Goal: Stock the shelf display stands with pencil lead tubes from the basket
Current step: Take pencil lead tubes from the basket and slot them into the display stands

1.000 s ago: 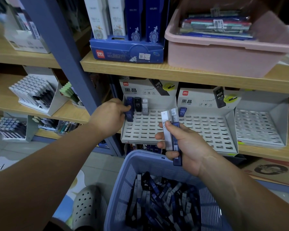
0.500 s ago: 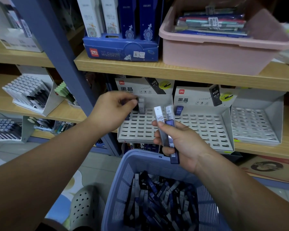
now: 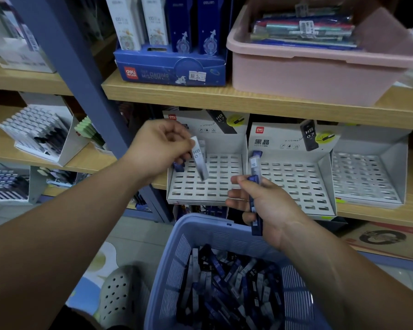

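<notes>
My left hand [image 3: 159, 147] pinches a white HB lead tube [image 3: 199, 160] by its top end, hanging over the left display stand [image 3: 210, 184]. My right hand [image 3: 260, 206] grips a blue lead tube [image 3: 254, 186] upright in front of the middle display stand [image 3: 296, 182]. A blue tube [image 3: 178, 166] sits in a slot at the left stand's top left, partly behind my left hand. The blue basket [image 3: 215, 236] below holds several blue, white and black lead tubes [image 3: 227, 284].
A third slotted stand [image 3: 367, 177] sits at the right on the same wooden shelf. Above are a pink tub [image 3: 315, 77] and a blue pen box [image 3: 172, 70]. A blue upright post [image 3: 81, 75] runs down left of the stands. A grey shoe [image 3: 119, 291] is on the floor.
My left hand took the white tube from my right hand and moved it back over the left stand. My right hand now holds one blue tube instead of two tubes.
</notes>
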`<state>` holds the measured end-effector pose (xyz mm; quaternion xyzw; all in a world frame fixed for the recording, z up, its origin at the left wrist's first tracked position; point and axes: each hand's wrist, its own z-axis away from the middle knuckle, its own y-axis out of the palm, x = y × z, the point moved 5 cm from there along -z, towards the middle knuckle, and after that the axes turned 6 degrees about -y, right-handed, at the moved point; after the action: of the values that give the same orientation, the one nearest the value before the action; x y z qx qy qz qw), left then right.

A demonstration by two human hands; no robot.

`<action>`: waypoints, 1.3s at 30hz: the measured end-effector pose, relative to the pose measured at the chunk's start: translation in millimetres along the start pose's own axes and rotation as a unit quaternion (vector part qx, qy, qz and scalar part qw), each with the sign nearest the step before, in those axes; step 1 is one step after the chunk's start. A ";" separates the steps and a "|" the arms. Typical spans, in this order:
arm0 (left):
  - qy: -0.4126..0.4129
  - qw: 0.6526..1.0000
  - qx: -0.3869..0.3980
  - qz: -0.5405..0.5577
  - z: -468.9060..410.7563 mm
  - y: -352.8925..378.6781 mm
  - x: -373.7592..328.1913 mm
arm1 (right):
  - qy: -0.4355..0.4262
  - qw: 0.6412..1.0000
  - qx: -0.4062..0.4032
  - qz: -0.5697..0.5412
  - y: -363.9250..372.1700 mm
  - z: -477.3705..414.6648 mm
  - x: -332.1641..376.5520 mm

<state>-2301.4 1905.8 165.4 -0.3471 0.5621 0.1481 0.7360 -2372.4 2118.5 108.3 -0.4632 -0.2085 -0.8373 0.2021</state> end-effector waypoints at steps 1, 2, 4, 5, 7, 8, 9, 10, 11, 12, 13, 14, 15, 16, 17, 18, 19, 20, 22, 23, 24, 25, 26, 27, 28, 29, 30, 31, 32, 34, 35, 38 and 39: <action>0.016 0.999 -0.013 -0.029 -4.9 -4.0 1.2 | 0.003 1.000 -0.001 -0.002 -2.7 -0.9 -0.6; 0.031 0.997 -0.024 -0.064 -10.2 -7.0 3.3 | 0.006 1.000 0.001 -0.003 -4.6 -1.6 -1.2; 0.068 0.987 -0.049 -0.137 -20.5 -10.4 6.7 | 0.008 1.000 0.008 -0.004 -6.8 -2.4 -1.6; 0.089 0.980 -0.061 -0.166 -24.7 -10.7 7.0 | 0.009 1.000 0.009 -0.006 -7.9 -2.6 -1.6; 0.136 0.967 -0.076 -0.199 -29.1 -6.8 3.9 | 0.009 1.000 0.008 -0.012 -10.7 -3.2 -1.4; 0.159 0.961 -0.079 -0.213 -29.1 -3.2 1.1 | 0.008 1.000 0.007 -0.014 -12.1 -3.3 -0.9; 0.181 0.953 -0.080 -0.230 -29.0 0.9 -1.3 | 0.007 1.000 0.007 -0.017 -13.6 -3.5 -0.5; 0.198 0.944 -0.078 -0.252 -29.5 4.9 -2.0 | 0.006 1.000 0.006 -0.019 -15.1 -3.7 0.1; 0.211 0.935 -0.073 -0.275 -30.6 8.7 -1.0 | 0.004 1.000 0.006 -0.020 -16.5 -3.9 0.8; 0.218 0.927 -0.068 -0.296 -31.9 11.3 0.6 | 0.001 1.000 0.006 -0.021 -17.9 -4.0 1.6; 0.223 0.923 -0.061 -0.308 -33.1 13.5 2.5 | -0.001 1.000 0.006 -0.021 -19.3 -4.0 2.2; 0.227 0.920 -0.052 -0.315 -34.0 15.3 4.3 | -0.002 1.000 0.005 -0.021 -20.6 -3.8 2.6; 0.233 0.917 -0.043 -0.320 -34.4 17.1 5.7 | -0.002 1.000 0.003 -0.021 -21.8 -3.5 2.9; 0.239 0.914 -0.038 -0.327 -33.6 18.8 6.0 | -0.002 1.000 0.002 -0.021 -22.9 -3.0 3.2; 0.244 0.909 -0.036 -0.336 -32.9 20.1 6.4 | -0.001 1.000 0.002 -0.021 -23.6 -2.5 3.6; 0.251 0.903 -0.037 -0.347 -32.0 21.0 6.2 | -0.001 1.000 0.001 -0.021 -24.1 -2.0 3.9; 0.258 0.898 -0.040 -0.355 -31.7 21.2 6.0 | -0.002 1.000 0.002 -0.022 -24.5 -1.4 4.3; 0.263 0.894 -0.040 -0.361 -31.7 21.0 5.7 | -0.002 1.000 0.002 -0.022 -24.8 -0.7 4.5; 0.268 0.891 -0.036 -0.365 -33.4 19.6 6.2 | -0.001 1.000 0.003 -0.024 -25.0 0.5 4.9; 0.269 0.890 -0.034 -0.367 -34.4 18.7 6.9 | -0.001 1.000 0.004 -0.024 -25.2 1.1 5.1; 0.268 0.889 -0.034 -0.370 -35.1 17.8 7.1 | -0.001 1.000 0.004 -0.024 -25.0 1.5 5.4; 0.268 0.887 -0.033 -0.374 -36.0 17.0 7.7 | -0.001 1.000 0.005 -0.023 -24.8 2.0 5.5; 0.269 0.886 -0.033 -0.377 -36.5 16.4 8.4 | -0.001 1.000 0.007 -0.023 -24.4 2.4 5.7; 0.270 0.884 -0.032 -0.380 -37.0 15.7 8.8 | -0.001 1.000 0.008 -0.023 -24.1 2.8 5.9; 0.271 0.883 -0.030 -0.383 -37.1 15.5 9.0 | -0.002 1.000 0.009 -0.023 -23.9 3.0 6.0; 0.272 0.881 -0.027 -0.386 -37.2 15.5 9.0 | -0.002 1.000 0.010 -0.022 -23.9 3.3 6.0; 0.274 0.880 -0.023 -0.388 -36.9 15.5 8.9 | -0.002 1.000 0.010 -0.021 -24.1 3.5 5.8; 0.274 0.879 -0.021 -0.390 -37.0 15.0 8.7 | -0.001 1.000 0.010 -0.020 -24.1 3.5 5.5; 0.272 0.878 -0.021 -0.393 -36.8 14.7 8.7 | -0.001 1.000 0.011 -0.019 -24.0 3.6 5.3; 0.266 0.877 -0.021 -0.400 -37.2 14.2 9.4 | -0.001 1.000 0.012 -0.017 -23.7 3.7 5.2; 0.264 0.877 -0.020 -0.402 -37.0 14.8 9.9 | 0.000 1.000 0.013 -0.016 -23.4 3.7 5.1; 0.260 0.876 -0.013 -0.407 -35.5 19.9 11.7 | 0.004 1.000 0.018 -0.016 -22.4 4.3 4.0; 0.258 0.873 -0.008 -0.414 -34.3 23.0 12.4 | 0.004 1.000 0.021 -0.012 -21.7 4.4 3.6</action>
<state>-2336.2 1896.9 141.5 -0.5796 0.5360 -0.2601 0.5560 -2382.7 2138.4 110.0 -0.4526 -0.2310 -0.8372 0.2024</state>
